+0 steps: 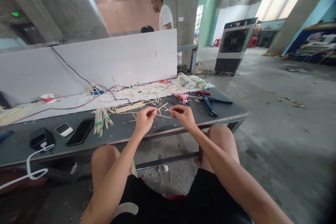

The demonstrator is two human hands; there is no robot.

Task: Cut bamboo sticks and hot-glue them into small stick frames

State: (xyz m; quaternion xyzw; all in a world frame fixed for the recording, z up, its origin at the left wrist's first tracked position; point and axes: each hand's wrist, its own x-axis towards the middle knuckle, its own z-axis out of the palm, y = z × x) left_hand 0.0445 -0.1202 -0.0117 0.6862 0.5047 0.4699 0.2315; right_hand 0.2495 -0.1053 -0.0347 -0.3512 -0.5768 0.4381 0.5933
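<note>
Over the table's front edge, my left hand (145,120) is closed in a pinch, its fingertips pointing right. Facing it, a short gap away, my right hand (183,116) is pinched too. Whatever lies between the fingertips of either hand is too small to make out. Just behind and beneath them, thin wooden sticks (165,106) lie joined or crossed on the dark tabletop. Left of these is a pile of loose wooden sticks (131,107). A pink glue gun (182,97) lies beyond my right hand, beside a blue-handled cutting tool (209,106).
Wrapped stick bundles (101,120), a black phone (81,132), a white device (64,130) and a black box (42,138) with a white cable lie left. Stick frames (131,77) stand before a white partition (118,56). Bagged sticks (195,81) lie right. Beyond, a person (165,17) stands.
</note>
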